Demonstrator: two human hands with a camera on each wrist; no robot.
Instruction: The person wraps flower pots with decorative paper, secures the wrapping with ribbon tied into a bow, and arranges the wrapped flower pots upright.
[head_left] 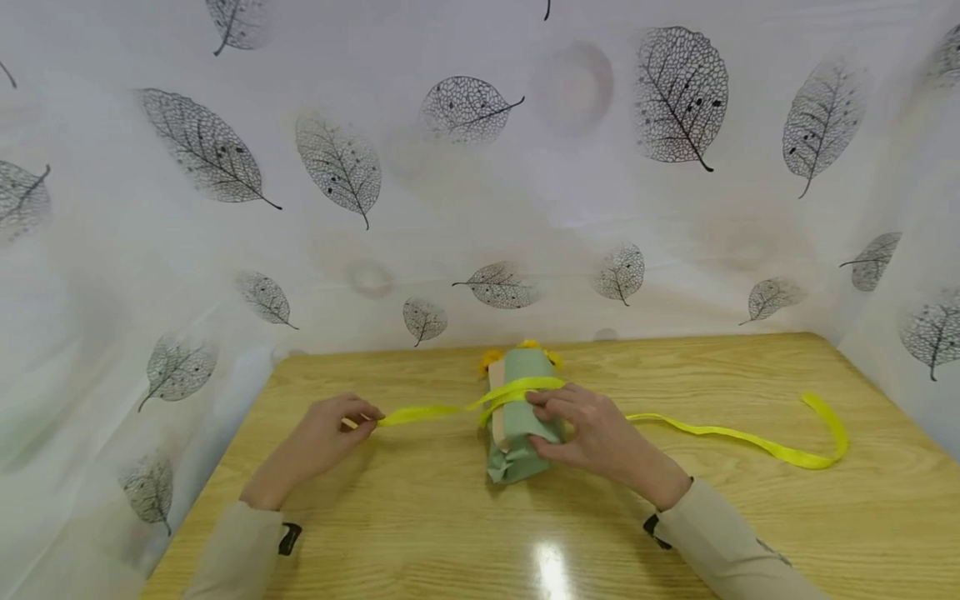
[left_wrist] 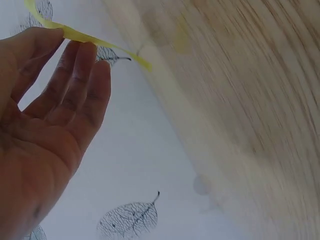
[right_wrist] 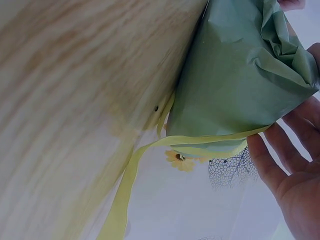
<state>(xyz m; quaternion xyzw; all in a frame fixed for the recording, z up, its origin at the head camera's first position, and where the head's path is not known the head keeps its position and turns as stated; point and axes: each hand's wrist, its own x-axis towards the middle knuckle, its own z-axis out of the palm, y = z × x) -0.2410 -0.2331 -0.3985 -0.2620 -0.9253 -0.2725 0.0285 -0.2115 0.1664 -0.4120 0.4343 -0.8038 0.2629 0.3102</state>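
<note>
Beige sleeve point(head_left: 723, 533) foremost, the bouquet point(head_left: 523, 429) (ribbon point(head_left: 528, 384) around) touches the right hand point(head_left: 592, 433).

Tabletop point(head_left: 420, 533) is showing wood grain, glossy highlight; green wrapping point(head_left: 521, 433) is looking papery, creased, matt; yellow ribbon point(head_left: 525, 384) is appearing smooth, cloth-like.

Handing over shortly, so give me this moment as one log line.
left hand: pinches ribbon | right hand: touches bouquet | ribbon: looped round bouquet, right tail loose on table | flowers: at bouquet's far end
</note>
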